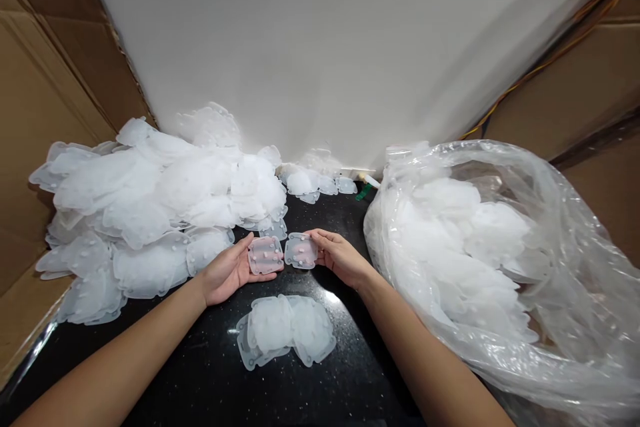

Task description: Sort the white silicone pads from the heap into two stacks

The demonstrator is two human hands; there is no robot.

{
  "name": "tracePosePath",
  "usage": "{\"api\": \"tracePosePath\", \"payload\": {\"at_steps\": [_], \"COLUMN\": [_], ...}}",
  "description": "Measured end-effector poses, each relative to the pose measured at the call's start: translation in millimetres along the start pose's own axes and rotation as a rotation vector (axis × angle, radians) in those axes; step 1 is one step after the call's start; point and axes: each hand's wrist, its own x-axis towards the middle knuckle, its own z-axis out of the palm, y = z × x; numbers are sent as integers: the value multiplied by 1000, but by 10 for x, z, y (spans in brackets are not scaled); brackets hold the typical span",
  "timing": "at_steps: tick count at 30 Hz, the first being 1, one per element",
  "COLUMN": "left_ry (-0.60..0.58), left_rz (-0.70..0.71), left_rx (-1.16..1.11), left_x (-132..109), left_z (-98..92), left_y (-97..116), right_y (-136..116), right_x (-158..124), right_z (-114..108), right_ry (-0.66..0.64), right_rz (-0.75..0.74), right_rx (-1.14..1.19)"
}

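In my left hand [231,275] lies a translucent white plastic piece [265,255], flat and roughly square with small raised studs; the thumb rests at its upper edge and the fingers pass beneath. A matching studded piece [301,251] is pinched at its right side by my right hand [340,255]. The two pieces are held side by side, their inner edges almost meeting, above the black speckled table [215,360]. Nearer to me, a small overlapping stack of similar pieces [285,327] rests on the table.
A large heap of such pieces [165,180] covers the left side. On the right stands an open clear plastic bag [565,214] full of them. A few more pieces [310,180] lie against the white wall [310,47]. Cardboard [45,80] borders the left.
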Motion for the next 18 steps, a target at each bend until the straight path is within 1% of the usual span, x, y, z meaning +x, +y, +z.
{"api": "tracePosePath", "payload": {"at_steps": [5, 18], "left_ry": [-21, -26], "left_rz": [-11, -24], "left_rx": [27, 44], "left_x": [5, -12], "left_z": [-14, 0], "left_y": [9, 17], "right_y": [10, 14], "right_x": [12, 16], "right_z": [-14, -17], "right_ry": [-4, 17], "right_rz": [1, 8], "right_rx": [20, 29]}}
